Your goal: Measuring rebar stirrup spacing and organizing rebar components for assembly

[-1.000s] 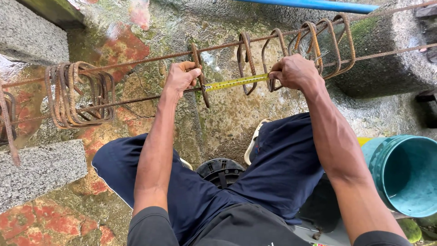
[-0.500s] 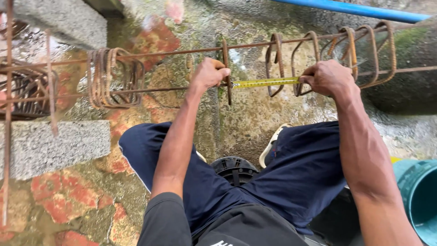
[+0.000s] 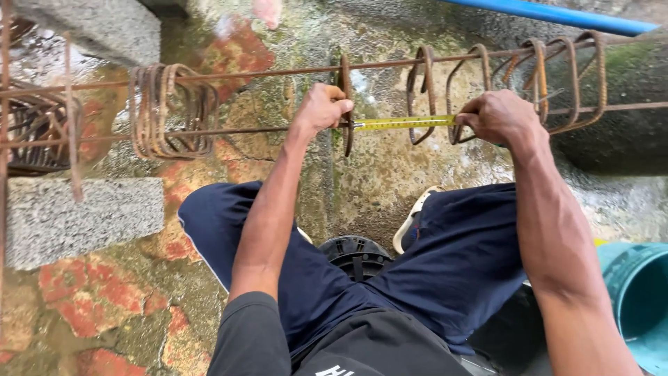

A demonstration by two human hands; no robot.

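Between the two hands runs a yellow steel tape measure (image 3: 405, 122), stretched along the lower rusty rebar rod (image 3: 250, 130). Left hand (image 3: 321, 108) pinches its hooked end against a rusted stirrup loop (image 3: 346, 104) (fingers curled tight); right hand (image 3: 495, 115) grips the other end.

Tape measure (image 3: 405, 123) along rebar (image 3: 243, 130), between stirrups (image 3: 346, 104); block (image 3: 76, 219) left, bucket (image 3: 637, 303) right

Yellow tape measure (image 3: 403, 123), rust-brown stirrups (image 3: 170, 111), teal bucket (image 3: 637, 299), blue pipe (image 3: 557, 14).

Bare forearms run up from a dark grey short-sleeved shirt (image 3: 254, 334) at six o'clock. Navy trousers (image 3: 452, 264) cover both legs. A pale sandal (image 3: 412, 221) shows at center.
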